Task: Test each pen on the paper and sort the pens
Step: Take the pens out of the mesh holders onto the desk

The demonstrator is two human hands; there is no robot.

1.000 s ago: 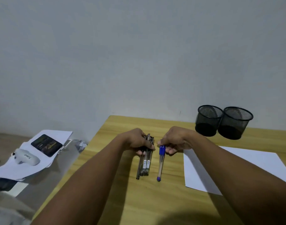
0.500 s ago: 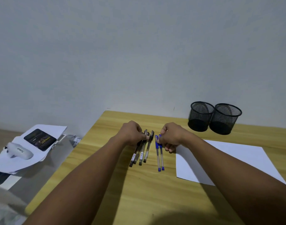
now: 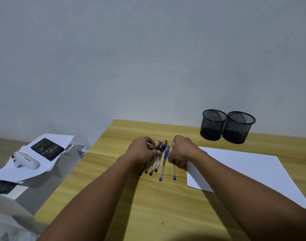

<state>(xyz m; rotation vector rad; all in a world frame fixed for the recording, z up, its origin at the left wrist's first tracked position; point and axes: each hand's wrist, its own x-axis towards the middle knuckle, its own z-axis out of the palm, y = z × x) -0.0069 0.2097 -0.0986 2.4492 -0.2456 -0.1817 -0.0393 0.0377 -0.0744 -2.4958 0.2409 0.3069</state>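
On the table (image 3: 148,206), left hand (image 3: 143,151) curls its grip over the black pens (image 3: 153,166), right hand (image 3: 181,150) grips one blue pen (image 3: 174,171), second blue pen (image 3: 163,164) lies between them, paper (image 3: 235,169) at right, two mesh cups (image 3: 212,126) behind.

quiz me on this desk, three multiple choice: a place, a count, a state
1. Where do the mesh cups stand? A at the table's back edge, beyond the paper; B on the floor; C on the pens.
2. How many blue pens show? A one; B two; C five.
3. The right hand: A lies flat on the paper; B holds a cup; C curls over a blue pen.
Answers: A, they stand at the far edge behind the paper; B, two blue tips lie apart; C, a pen juts from under it.
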